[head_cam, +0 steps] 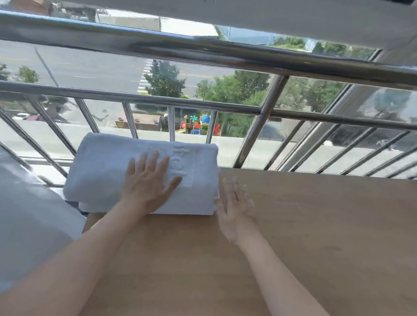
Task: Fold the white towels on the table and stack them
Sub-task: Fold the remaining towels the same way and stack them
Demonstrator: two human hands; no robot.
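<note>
One folded towel [109,166] lies lengthwise left-to-right.

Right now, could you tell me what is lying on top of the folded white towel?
The left hand lies flat on the folded white towel, palm down. The right hand is beside its right edge, blurred. Whatever is under the palm is hidden.

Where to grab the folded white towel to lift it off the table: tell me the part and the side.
Probably grip the folded towel by its two short ends, coming from left and right. It lies as a thick layered block at the table's far left corner; the left hand rests flat on top, the right hand hovers open at its right end.
</note>
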